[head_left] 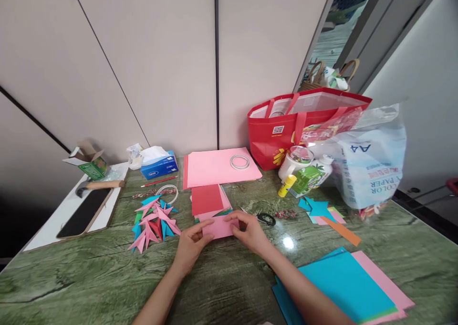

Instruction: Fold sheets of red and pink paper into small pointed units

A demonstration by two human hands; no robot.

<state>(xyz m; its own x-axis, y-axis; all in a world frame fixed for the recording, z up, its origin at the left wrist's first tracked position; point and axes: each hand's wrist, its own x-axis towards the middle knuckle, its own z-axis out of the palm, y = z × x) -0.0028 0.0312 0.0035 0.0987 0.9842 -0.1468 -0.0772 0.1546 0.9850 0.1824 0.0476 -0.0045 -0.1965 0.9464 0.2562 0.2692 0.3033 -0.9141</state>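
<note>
A small pink rectangle of paper (219, 228) is held up between my two hands above the green table. My left hand (191, 244) pinches its left end between thumb and fingers. At the other end, my right hand (248, 229) grips the paper the same way. Just behind it lies a stack of square coloured papers (207, 201), red on top. Left of my hands is a pile of folded paper pieces (153, 225) in pink, blue, red and green. Black-handled scissors (266, 219) rest beyond my right hand, their blades partly hidden.
Large pink sheets (211, 167) carry a white ring (239, 162) at the back. A glue stick (287, 185), red bag (265, 141) and plastic bag (372, 167) stand right. Blue sheets (343, 282) lie front right. A tissue pack (159, 165), hammer (103, 184) and phone (86, 213) are left.
</note>
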